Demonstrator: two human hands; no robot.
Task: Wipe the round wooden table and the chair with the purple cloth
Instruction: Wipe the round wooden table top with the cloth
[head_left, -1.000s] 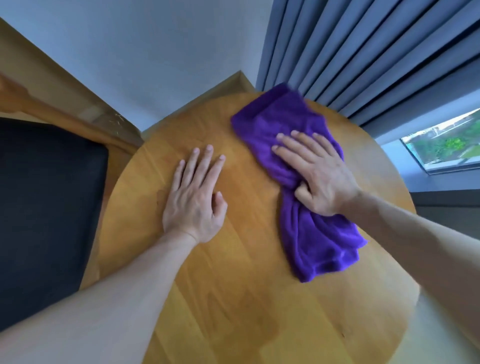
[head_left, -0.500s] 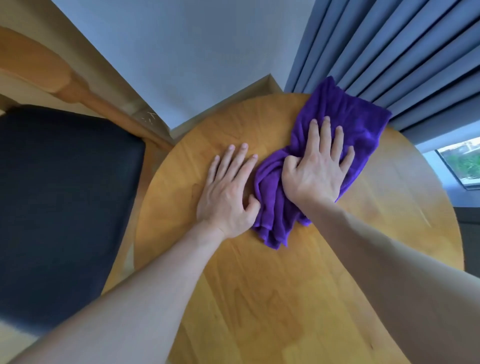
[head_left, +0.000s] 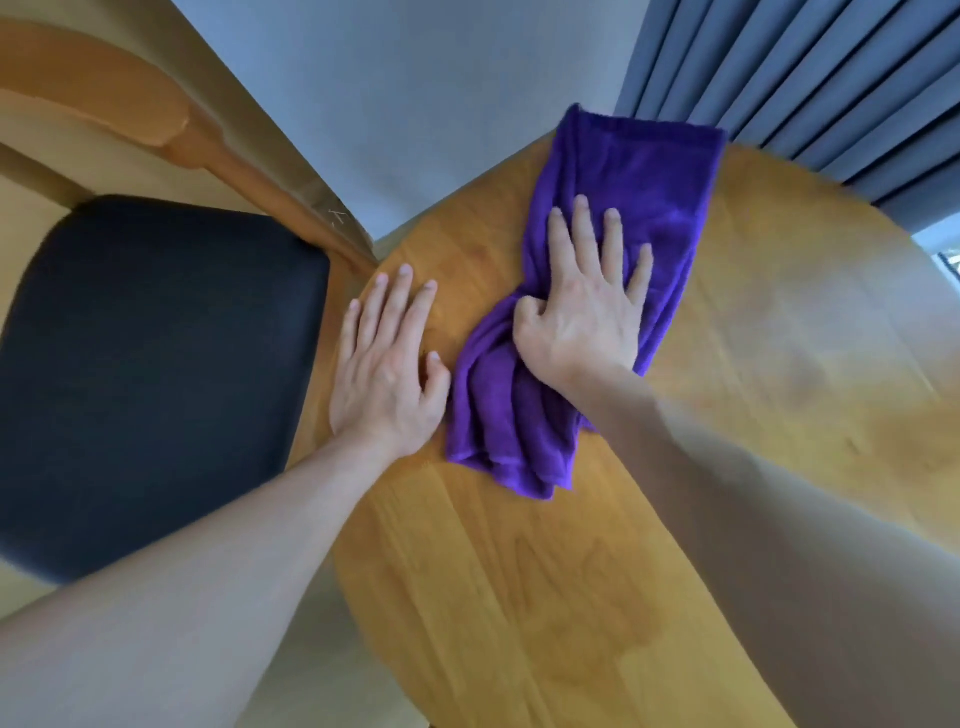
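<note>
Lying under right fingers (head_left: 581, 228): purple cloth (head_left: 639, 171).

cloth (head_left: 623, 208) on table (head_left: 779, 364), far side | chair (head_left: 156, 364) left of table | curtain (head_left: 805, 78) behind

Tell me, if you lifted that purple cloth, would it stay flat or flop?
Probably flop: the purple cloth already bunches into soft folds under the right hand. It looks fluffy and thin, so likely light. On the smooth table it should slide easily.

A home dining corner: a round wooden table (head_left: 597, 571), a wooden chair (head_left: 156, 364) with black cushion beside it, pleated curtains (head_left: 810, 78) behind it.
</note>
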